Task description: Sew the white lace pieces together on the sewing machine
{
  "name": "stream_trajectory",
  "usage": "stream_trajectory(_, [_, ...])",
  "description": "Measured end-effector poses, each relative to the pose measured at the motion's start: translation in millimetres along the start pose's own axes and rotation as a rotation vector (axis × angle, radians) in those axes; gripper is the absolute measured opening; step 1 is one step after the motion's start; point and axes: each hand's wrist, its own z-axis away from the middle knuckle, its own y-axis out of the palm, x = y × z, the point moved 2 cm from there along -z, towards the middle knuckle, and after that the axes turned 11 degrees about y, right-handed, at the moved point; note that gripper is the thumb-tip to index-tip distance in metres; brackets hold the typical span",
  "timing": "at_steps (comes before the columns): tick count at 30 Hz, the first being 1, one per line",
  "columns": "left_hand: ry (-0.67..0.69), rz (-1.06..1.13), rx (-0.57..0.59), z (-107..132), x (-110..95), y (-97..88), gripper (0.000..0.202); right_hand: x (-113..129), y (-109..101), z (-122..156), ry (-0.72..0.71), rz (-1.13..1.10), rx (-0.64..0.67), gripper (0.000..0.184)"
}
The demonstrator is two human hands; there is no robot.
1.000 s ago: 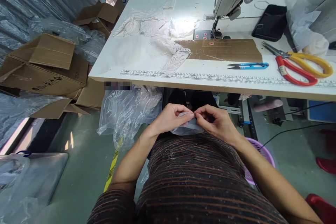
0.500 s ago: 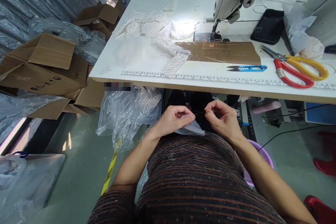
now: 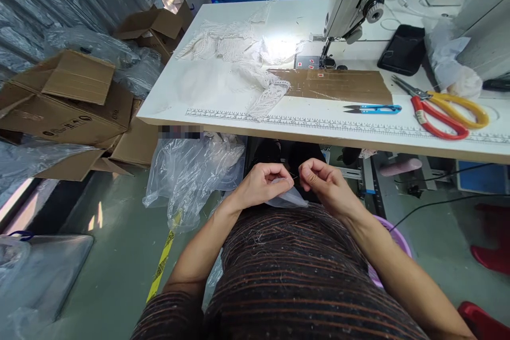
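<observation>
Above my lap, in front of the table edge, my left hand (image 3: 269, 183) is closed in a pinch. A piece of sheer white fabric (image 3: 289, 196) comes out from under its thumb and hangs over my lap. Close by on the right, my right hand (image 3: 324, 183) also pinches, thumb against forefinger. A hair-thin line shows in the small gap between the two sets of fingertips; whether it is thread or a needle I cannot tell. On the table beyond lies white lace (image 3: 271, 95), partly over a brown cardboard strip (image 3: 342, 85).
A sewing machine (image 3: 350, 5) stands over the white table (image 3: 191, 82). Blue thread snips (image 3: 372, 109), red-and-yellow-handled scissors (image 3: 442, 111) and a black phone (image 3: 402, 49) lie on the right. Cardboard boxes (image 3: 75, 82) and a clear plastic bag (image 3: 191, 175) are at the left.
My right hand has moved left, so its fingertips are nearer my left hand's. My left hand stays nearly in place, still pinching. The view has shifted slightly.
</observation>
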Motion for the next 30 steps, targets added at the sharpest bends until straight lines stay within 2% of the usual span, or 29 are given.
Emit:
stream_trajectory(4, [-0.015,-0.006,-0.017,1,0,-3.4,0.017,0,-2,0,0.039,-0.001,-0.045,0.035])
stream_trajectory(9, [-0.005,-0.022,-0.002,0,2,-3.5,0.018,5,-1,-2,0.106,0.035,0.021,0.040])
stream_trajectory(14, [0.014,-0.041,-0.011,-3,2,-2.4,0.020,8,8,-4,0.051,0.176,0.004,0.044])
stream_trajectory(17, [0.022,-0.056,0.003,-3,-3,-2.2,0.021,11,17,1,-0.074,0.294,-0.064,0.037])
stream_trajectory(20, [0.016,-0.060,0.050,0,-12,-3.3,0.020,11,19,5,-0.338,0.562,-0.168,0.021])
stream_trajectory(22, [-0.005,0.013,0.106,4,-17,-4.0,0.021,5,12,3,-0.553,0.786,-0.300,0.014])
stream_trajectory(24, [-0.035,0.102,0.146,8,-21,-4.8,0.024,-4,-2,-2,-0.656,0.921,-0.453,0.016])
stream_trajectory(26, [-0.063,0.126,0.144,9,-21,-5.9,0.026,-13,-17,-6,-0.617,0.919,-0.534,0.017])
stream_trajectory(27, [-0.073,0.109,0.132,9,-19,-6.4,0.026,-16,-23,-6,-0.555,0.859,-0.529,0.017])
stream_trajectory(28, [-0.081,0.084,0.119,8,-17,-6.8,0.026,-17,-27,-6,-0.470,0.765,-0.485,0.017])
stream_trajectory(30, [-0.087,0.043,0.107,5,-12,-7.4,0.026,-15,-28,-4,-0.265,0.519,-0.302,0.018])
